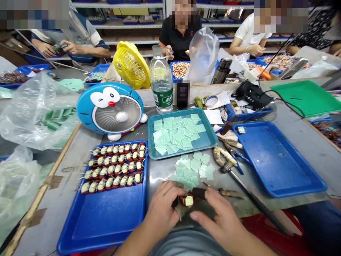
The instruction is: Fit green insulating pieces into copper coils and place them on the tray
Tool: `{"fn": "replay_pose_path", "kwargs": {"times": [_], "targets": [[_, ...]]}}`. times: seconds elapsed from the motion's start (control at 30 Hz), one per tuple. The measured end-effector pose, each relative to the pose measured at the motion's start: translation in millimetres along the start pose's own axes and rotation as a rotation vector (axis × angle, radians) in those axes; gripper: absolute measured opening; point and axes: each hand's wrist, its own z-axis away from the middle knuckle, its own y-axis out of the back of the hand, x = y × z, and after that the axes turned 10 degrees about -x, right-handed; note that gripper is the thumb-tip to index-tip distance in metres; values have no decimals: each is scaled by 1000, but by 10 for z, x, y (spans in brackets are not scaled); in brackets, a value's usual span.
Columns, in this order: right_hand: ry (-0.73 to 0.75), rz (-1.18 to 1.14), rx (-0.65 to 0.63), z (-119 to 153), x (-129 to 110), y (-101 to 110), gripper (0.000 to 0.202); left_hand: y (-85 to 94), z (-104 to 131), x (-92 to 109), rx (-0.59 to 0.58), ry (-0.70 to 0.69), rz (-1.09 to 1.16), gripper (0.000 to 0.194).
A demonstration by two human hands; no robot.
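- Coil (pixel 188 201), red-brown with a pale top, sat between the two hands, low over the near edge of the counter (pixel 160 174).
- Handling, judged: light, small enough for fingertips; body probably stiff, wound part likely easy to scuff, thin metal legs on similar ones probably bendable.
- Best hold, judged: opposite sides of the body, off the legs; the pale top looked smooth, maybe a bit slippery.
- Left hand (pixel 163 204): fingers curled in, seemed to pinch the coil at its left side; exact contact partly hidden. Dark cover on a fingertip.
- Right hand (pixel 220 208): thumb and fingers spread apart, a black-covered fingertip (pixel 199 193) just beside the coil's right side; touching or not, couldn't tell.
- Loose green squares (pixel 186 172) lay just beyond the hands, thin and flat, probably light and slick.
- Blue tray (pixel 106 224) on the left held four rows of similar coils.
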Motion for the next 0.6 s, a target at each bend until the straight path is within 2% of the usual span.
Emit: {"fn": "replay_pose_path", "kwargs": {"times": [0.17, 0.27, 0.33, 0.43, 0.47, 0.53, 0.6], "targets": [[-103, -215, 117, -90, -228, -139, 29, 145, -17, 180, 118, -126, -337, 30], [-111, -310, 107, -89, -328, -128, 22, 202, 93, 318, 170, -152, -437, 31], [-41, -304, 51, -38, -346, -94, 22, 236, 243, 403, 147, -112, -408, 35], [117, -236, -102, 82, -309, -69, 25, 254, 539, 489, 4, 16, -233, 76], [159, -213, -158, 121, -292, -79, 23, 244, 639, 504, -46, 57, -157, 83], [204, -187, -247, 181, -272, -130, 19, 201, 814, 523, -96, 115, -33, 75], [211, -233, -311, 216, -281, -216, 18, 139, 954, 544, -69, 159, 20, 64]]}}
